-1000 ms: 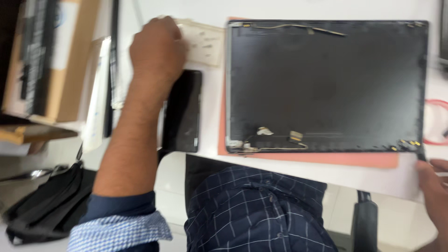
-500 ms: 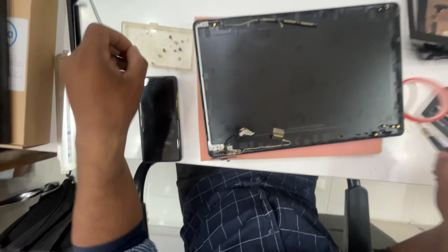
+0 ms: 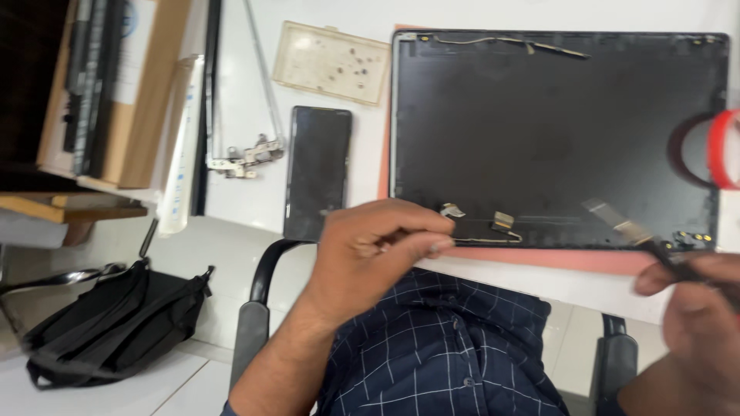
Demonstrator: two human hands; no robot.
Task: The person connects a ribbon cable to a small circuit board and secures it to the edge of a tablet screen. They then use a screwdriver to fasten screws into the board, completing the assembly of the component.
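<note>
Left hand (image 3: 370, 254) lowered to laptop lid (image 3: 555, 139), fingers pinched together, right hand (image 3: 694, 308) gripping seemingly a dark tool (image 3: 669, 260)

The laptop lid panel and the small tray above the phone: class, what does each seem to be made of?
Laptop lid panel: probably plastic or coated metal, matte dark grey, dull with no sharp reflections. Small tray: likely clear, yellowed plastic; the white table shows through it.

Phone (image 3: 317, 171) left of laptop lid (image 3: 559, 139)
</note>
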